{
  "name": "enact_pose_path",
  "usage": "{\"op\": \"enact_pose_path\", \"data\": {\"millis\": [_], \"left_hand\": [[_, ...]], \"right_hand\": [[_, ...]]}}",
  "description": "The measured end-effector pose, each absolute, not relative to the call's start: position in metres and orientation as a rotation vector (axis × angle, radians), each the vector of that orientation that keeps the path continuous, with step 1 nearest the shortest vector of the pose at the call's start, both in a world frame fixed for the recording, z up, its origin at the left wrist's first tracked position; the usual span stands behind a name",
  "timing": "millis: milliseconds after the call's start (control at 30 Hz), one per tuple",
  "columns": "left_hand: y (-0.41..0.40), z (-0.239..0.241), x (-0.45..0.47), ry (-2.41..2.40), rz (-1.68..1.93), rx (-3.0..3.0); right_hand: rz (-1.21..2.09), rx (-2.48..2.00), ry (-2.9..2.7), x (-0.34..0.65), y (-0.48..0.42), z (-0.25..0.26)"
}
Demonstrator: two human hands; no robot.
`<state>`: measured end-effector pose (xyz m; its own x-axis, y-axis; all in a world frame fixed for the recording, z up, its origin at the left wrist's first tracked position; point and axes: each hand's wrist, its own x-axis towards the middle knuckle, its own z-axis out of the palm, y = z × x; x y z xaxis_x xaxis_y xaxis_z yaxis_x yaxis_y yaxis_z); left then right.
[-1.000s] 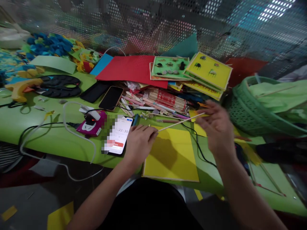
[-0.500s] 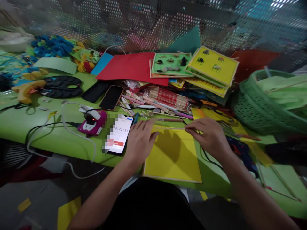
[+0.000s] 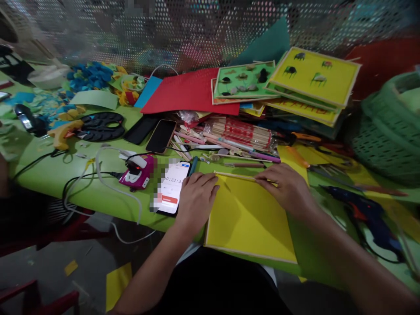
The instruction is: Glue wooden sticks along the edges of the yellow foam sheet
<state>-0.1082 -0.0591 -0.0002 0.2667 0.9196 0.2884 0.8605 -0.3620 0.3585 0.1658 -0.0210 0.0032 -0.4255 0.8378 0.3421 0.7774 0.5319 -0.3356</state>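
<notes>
A yellow sheet lies on the green table in front of me, with thin pale wooden strips along its left and near edges. A thin wooden stick runs along its far edge. My right hand pinches the stick's right end between thumb and fingertips, at the sheet's far right corner. My left hand lies at the far left corner, its fingers stretched out and its fingertips by the stick's left end. What is under the left palm is hidden.
A lit phone lies just left of my left hand. Behind the sheet are bundled sticks and stacked framed pictures. A blue glue gun and a green basket are at right. Cables run at left.
The stick has come down onto the sheet's far edge. My left hand has lowered from above to the far left corner, and my right hand still pinches the stick. The view has shifted left.
</notes>
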Motion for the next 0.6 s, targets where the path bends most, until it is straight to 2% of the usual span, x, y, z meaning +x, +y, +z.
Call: {"op": "enact_pose_path", "data": {"millis": [333,600], "left_hand": [[-0.059,-0.002,-0.108,1.707,0.659,2.419],[-0.055,0.001,-0.104,1.55,0.389,2.553]], "right_hand": [[0.135,-1.307,-2.349,0.168,-0.019,-0.006],[0.058,-1.304,-2.368,0.164,-0.017,-0.01]]}}
